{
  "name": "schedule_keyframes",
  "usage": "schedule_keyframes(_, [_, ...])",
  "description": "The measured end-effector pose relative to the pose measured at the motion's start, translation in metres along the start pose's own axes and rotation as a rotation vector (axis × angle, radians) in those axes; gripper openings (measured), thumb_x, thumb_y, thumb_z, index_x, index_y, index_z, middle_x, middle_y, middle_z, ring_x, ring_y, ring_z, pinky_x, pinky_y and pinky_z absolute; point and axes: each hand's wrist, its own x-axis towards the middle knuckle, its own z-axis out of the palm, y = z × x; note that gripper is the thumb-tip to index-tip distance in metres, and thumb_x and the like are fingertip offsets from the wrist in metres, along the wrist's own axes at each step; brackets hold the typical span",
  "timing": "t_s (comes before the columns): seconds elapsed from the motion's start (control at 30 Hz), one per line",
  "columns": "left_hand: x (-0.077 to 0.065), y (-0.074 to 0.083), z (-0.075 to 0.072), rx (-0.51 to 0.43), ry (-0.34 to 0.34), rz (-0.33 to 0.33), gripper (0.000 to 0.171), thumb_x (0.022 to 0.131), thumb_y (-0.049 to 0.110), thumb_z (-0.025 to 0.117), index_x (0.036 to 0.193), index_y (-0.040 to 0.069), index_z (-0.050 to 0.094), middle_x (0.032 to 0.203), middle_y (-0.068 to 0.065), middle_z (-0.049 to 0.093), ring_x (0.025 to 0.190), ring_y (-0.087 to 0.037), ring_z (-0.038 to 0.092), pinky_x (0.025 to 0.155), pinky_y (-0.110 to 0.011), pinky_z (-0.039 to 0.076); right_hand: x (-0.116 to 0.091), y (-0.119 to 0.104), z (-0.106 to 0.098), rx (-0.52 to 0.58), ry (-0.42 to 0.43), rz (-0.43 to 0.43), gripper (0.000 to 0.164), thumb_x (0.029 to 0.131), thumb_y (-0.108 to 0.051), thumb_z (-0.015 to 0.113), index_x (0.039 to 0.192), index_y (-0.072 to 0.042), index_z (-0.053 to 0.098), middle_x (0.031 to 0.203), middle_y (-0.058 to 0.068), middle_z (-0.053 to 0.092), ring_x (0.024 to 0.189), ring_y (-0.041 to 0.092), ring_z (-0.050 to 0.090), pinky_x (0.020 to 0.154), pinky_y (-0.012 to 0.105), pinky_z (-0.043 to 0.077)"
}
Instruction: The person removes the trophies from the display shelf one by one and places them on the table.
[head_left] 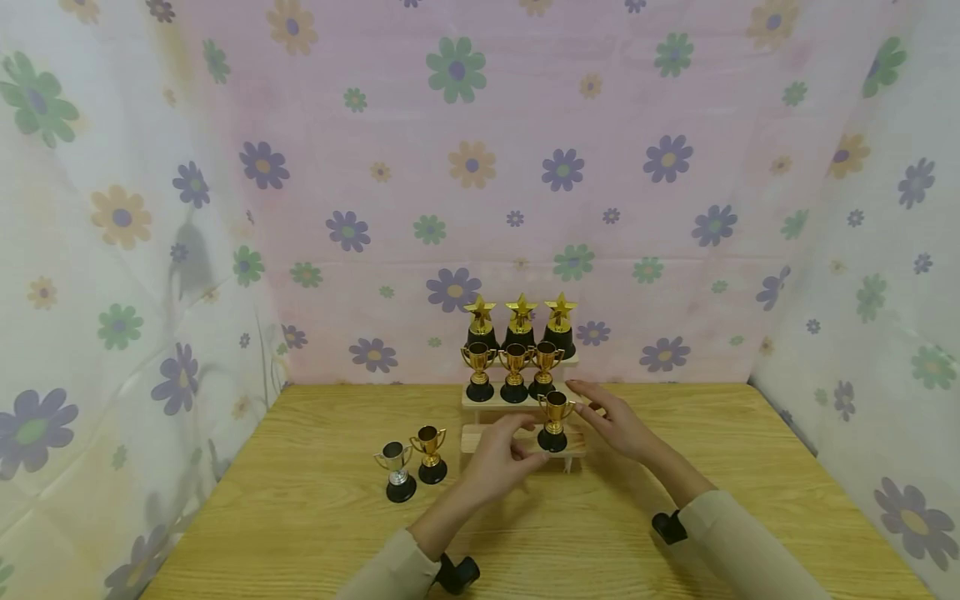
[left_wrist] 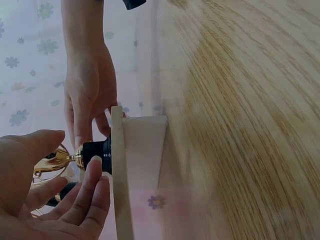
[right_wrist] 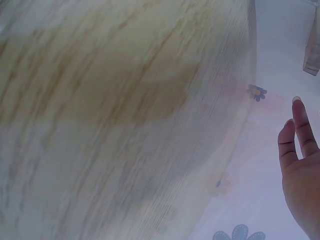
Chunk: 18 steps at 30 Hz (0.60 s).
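A gold cup trophy (head_left: 553, 423) with a black base stands upright at the right of the bottom step of a small wooden stand (head_left: 480, 440). My left hand (head_left: 501, 454) is at its left, thumb and fingers spread around it. In the left wrist view, fingertips (left_wrist: 95, 165) overlap the black base and the thumb lies by the cup. From the right, my right hand (head_left: 618, 423) reaches in, one fingertip at the cup's handle and another finger extended beside the middle step. The right wrist view catches the right hand's straight fingers (right_wrist: 302, 130) but no trophy.
Three gold cups (head_left: 514, 375) occupy the middle step, and three star trophies (head_left: 521, 325) the top one. Left of the stand, a silver cup (head_left: 397, 473) and another gold cup (head_left: 430, 454) stand on the wooden table (head_left: 315, 517). Flowered cloth (head_left: 510, 192) encloses the back and sides.
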Motion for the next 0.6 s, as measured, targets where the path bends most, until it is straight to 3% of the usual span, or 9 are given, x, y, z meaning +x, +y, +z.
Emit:
schedule_keyframes(0.17, [0.006,0.0,0.005,-0.018,0.037,-0.033,0.047,0.092,0.021,0.078,0.131,0.0,0.062,0.127,-0.019,0.062,0.077,-0.01,0.065,0.063,-0.024,0.054,0.0,0.001,0.0,0.008,-0.006,0.009,0.047,0.11,-0.025,0.049,0.155,-0.011,0.045,0.158,0.016,0.043,0.128,0.037,0.056,0.095,0.055,0.051])
schedule_keyframes(0.4, [0.012,-0.001,0.01,-0.026,0.064,-0.064,0.048,0.092,0.022,0.078,0.134,0.006,0.062,0.127,-0.011,0.064,0.078,-0.007,0.064,0.064,-0.024,0.054,-0.001,-0.001,-0.001,0.016,-0.008,0.025,0.047,0.11,-0.024,0.05,0.155,-0.012,0.045,0.159,0.016,0.042,0.125,0.036,0.057,0.095,0.054,0.051])
schedule_keyframes(0.6, [0.018,-0.001,0.014,-0.039,0.074,-0.082,0.045,0.093,0.021,0.078,0.133,0.008,0.064,0.125,-0.009,0.067,0.078,-0.014,0.064,0.065,-0.024,0.054,-0.001,-0.002,0.0,0.01,-0.01,0.022,0.048,0.11,-0.024,0.049,0.156,-0.011,0.044,0.159,0.016,0.042,0.124,0.036,0.058,0.095,0.055,0.051])
